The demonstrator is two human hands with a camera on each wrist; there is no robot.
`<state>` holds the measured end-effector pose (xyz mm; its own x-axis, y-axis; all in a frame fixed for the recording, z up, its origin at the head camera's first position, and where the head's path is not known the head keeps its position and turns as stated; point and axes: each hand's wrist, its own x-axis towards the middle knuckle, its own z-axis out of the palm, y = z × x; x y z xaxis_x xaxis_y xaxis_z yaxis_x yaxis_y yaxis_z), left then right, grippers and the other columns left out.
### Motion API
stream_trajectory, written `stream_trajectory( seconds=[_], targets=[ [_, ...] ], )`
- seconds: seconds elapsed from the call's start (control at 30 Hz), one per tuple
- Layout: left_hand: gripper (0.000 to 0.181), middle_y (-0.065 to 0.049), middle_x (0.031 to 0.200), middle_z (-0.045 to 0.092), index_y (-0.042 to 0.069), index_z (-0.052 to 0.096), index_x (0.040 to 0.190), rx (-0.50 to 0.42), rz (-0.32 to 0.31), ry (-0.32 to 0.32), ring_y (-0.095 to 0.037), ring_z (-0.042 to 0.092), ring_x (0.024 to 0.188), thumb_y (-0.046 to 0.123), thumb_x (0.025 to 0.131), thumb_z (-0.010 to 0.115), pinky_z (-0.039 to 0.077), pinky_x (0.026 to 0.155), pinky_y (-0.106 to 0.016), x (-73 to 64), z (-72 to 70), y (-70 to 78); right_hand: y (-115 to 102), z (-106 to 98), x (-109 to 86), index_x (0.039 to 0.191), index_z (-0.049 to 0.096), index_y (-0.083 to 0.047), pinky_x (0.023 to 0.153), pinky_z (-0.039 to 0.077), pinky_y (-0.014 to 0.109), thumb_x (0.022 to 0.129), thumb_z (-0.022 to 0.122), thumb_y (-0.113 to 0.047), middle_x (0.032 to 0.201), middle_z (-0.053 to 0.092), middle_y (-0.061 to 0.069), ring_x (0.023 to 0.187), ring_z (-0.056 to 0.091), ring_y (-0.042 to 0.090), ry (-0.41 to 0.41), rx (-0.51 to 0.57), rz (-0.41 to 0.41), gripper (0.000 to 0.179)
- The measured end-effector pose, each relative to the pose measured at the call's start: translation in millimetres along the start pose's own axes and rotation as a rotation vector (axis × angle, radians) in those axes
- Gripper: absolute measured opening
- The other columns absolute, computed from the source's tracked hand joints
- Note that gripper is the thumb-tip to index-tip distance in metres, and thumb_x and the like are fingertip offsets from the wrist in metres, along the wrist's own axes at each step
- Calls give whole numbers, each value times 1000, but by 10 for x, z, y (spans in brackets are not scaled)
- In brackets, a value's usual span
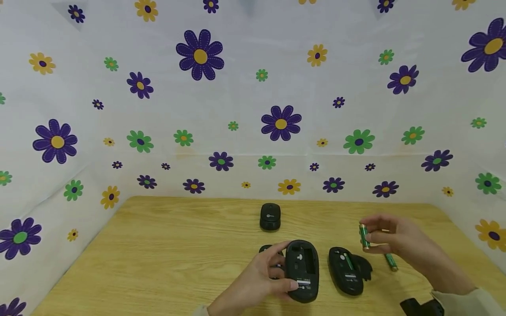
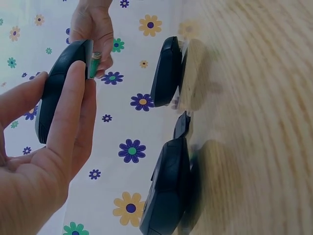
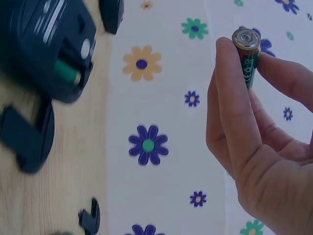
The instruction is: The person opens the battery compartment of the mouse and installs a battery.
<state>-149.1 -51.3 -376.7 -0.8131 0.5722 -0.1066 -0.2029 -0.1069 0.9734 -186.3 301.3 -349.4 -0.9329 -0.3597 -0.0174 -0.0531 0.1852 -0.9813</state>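
My left hand [image 1: 253, 283] grips a black computer mouse [image 1: 296, 263] above the table, thumb over its underside. That underside faces me, and its battery compartment is uncovered, with no battery in it. To the right, my right hand [image 1: 407, 243] pinches a green battery [image 1: 364, 237] between thumb and fingers; the metal end of this battery [image 3: 246, 38] shows up close in the right wrist view. Between the hands, a second mouse [image 1: 339, 267] lies upside down with a green battery [image 1: 348, 261] in its open compartment. A black cover piece [image 1: 361, 265] lies against its right side.
Another green battery [image 1: 391, 262] lies on the wooden table [image 1: 178, 245] below my right hand. A black mouse [image 1: 270, 215] stands farther back. One more dark mouse [image 1: 265, 248] is partly hidden behind my left hand. A flowered sheet [image 1: 237, 101] encloses the back and sides.
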Motion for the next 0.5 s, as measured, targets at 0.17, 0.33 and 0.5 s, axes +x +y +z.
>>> stream_trajectory(
  seconds=[0.17, 0.33, 0.5],
  targets=[
    [80, -13, 108, 64, 10, 40, 155, -14, 4, -7, -24, 69, 90, -18, 85, 67, 64, 71, -41, 22, 23, -7, -66, 183, 13, 120, 62, -1, 79, 62, 41, 98, 60, 2, 109, 62, 6, 93, 67, 20, 12, -22, -18, 22],
    [80, -14, 107, 64, 9, 40, 155, -31, 11, 18, -27, 70, 95, -19, 84, 67, 64, 71, -41, 33, 34, -9, -118, 349, 59, 120, 60, 3, 78, 63, 40, 97, 64, 0, 108, 61, 8, 91, 67, 20, 10, -18, 1, 24],
    [81, -14, 108, 65, 9, 40, 155, -22, -5, 37, -25, 69, 93, -18, 83, 68, 64, 71, -42, 45, 50, -8, -146, 452, 88, 123, 55, 9, 79, 62, 40, 97, 63, -1, 106, 59, 9, 91, 68, 21, -10, 1, 8, 29]
  ],
)
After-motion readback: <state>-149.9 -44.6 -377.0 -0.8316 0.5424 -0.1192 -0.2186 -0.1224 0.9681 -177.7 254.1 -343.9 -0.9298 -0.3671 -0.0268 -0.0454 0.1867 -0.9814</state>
